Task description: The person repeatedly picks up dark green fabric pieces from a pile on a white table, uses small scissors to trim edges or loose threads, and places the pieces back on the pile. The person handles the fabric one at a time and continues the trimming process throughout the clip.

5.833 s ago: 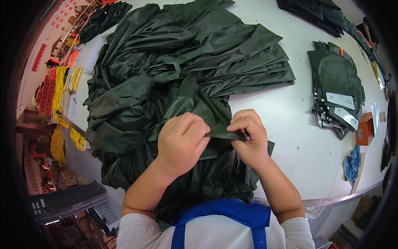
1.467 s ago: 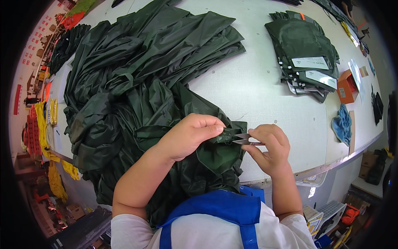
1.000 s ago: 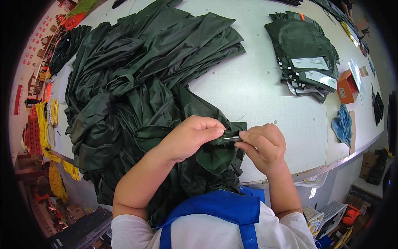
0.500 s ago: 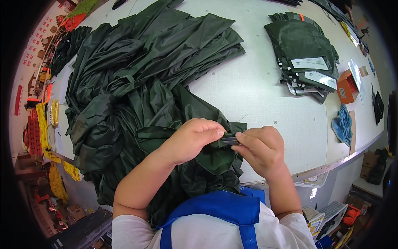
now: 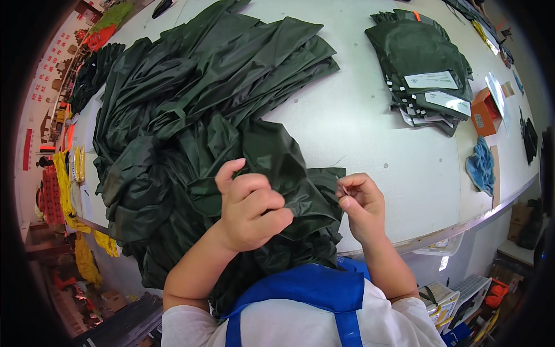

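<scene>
A heap of dark green, slightly shiny fabric (image 5: 173, 139) spreads over the table's left side and hangs past its front edge. My left hand (image 5: 251, 202) is closed at the near right part of the heap, its index finger raised. A fold of the fabric comes out beside its lower fingers, which appear to grip it. To the right, my right hand (image 5: 364, 205) is pinched beside a fabric corner that lies on the table. Something small shows between its thumb and fingers, too small to name.
Folded dark green packs (image 5: 419, 58) with white labels are stacked at the far right. Nearer stand an orange box (image 5: 485, 113) and a crumpled blue cloth (image 5: 481, 165). Yellow material (image 5: 84, 254) hangs beyond the left table edge. The white table (image 5: 399, 202) has a curved-looking front edge.
My hands have moved apart from the fabric edge they held together. The left went left and turned its knuckles up; the right moved slightly right. A fabric flap has lifted between them.
</scene>
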### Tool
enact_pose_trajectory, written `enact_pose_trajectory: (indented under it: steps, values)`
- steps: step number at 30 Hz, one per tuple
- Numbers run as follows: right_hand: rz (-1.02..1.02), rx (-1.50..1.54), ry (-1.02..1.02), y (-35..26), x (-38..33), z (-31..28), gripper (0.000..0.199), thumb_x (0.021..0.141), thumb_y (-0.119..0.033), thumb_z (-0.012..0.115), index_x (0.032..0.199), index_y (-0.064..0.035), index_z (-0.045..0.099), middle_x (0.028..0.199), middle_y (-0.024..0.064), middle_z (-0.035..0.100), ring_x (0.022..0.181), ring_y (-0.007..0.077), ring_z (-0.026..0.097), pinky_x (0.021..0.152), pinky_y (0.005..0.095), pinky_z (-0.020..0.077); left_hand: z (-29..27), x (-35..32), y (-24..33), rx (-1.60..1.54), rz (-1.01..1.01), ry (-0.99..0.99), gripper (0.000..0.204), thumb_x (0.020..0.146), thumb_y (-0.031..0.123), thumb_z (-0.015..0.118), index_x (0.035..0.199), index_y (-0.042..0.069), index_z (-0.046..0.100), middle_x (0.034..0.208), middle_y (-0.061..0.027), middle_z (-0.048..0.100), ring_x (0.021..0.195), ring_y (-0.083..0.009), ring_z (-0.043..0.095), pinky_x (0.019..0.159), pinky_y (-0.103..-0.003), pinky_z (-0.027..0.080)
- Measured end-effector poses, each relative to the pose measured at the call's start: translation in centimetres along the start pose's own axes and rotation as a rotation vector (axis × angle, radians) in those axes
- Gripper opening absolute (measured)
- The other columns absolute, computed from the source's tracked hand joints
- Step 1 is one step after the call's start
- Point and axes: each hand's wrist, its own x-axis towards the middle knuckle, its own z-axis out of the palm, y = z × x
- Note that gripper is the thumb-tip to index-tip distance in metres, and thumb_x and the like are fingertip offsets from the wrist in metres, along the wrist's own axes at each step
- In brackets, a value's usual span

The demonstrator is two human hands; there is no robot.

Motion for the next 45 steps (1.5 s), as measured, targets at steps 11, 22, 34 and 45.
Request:
enact_pose_trajectory:
  steps: [11, 22, 34, 45]
  values:
    - [-0.149, -0.463, -0.15, -2.2, -0.2, 1.9, 0.029, 0.068, -0.009, 0.081, 0.092, -0.0025, 0.067, 0.086, 0.0043, 0.057, 0.066, 0.0073, 0.049, 0.056, 0.0194, 0.0404, -0.4, -1.8, 0.4, 0.044, -0.086, 0.075, 0.038, 0.051, 0.006, 0.076, 0.068, 0.015, 0.043, 0.071, 0.0013, 0.047, 0.067, -0.0229, 0.045, 0.089, -0.051, 0.034]
    - [0.131, -0.154, -0.19, -1.1, 0.0, 3.3, 0.024, 0.071, -0.006, 0.077, 0.093, -0.0029, 0.066, 0.086, 0.0024, 0.056, 0.079, 0.0085, 0.053, 0.068, 0.0212, 0.0426, -0.4, -2.6, 0.3, 0.071, -0.028, 0.083, 0.038, 0.058, 0.013, 0.078, 0.069, 0.015, 0.041, 0.071, 0.0019, 0.046, 0.068, -0.0222, 0.044, 0.09, -0.053, 0.033]
    - [0.054, -0.019, 0.148, 0.4, 5.0, -0.3, 0.029, 0.077, -0.012, 0.067, 0.102, -0.0018, 0.057, 0.077, -0.0047, 0.046, 0.067, 0.0038, 0.044, 0.058, 0.0171, 0.0368, 0.0, -2.7, 0.7, -0.85, -0.437, -0.365, 0.035, 0.072, 0.001, 0.072, 0.06, 0.007, 0.039, 0.065, -0.0064, 0.047, 0.065, -0.0227, 0.06, 0.054, -0.029, 0.042]
    - [0.271, 0.041, 0.28, 7.2, 27.2, -4.4, 0.026, 0.095, -0.026, 0.048, 0.117, -0.0167, 0.059, 0.079, -0.007, 0.041, 0.055, 0.0065, 0.032, 0.05, 0.0209, 0.0303, 9.9, -12.7, 1.1, -0.83, -0.762, -1.123, 0.034, 0.076, 0.018, 0.065, 0.104, 0.004, 0.05, 0.082, -0.0118, 0.057, 0.075, -0.0252, 0.058, 0.067, -0.035, 0.046]
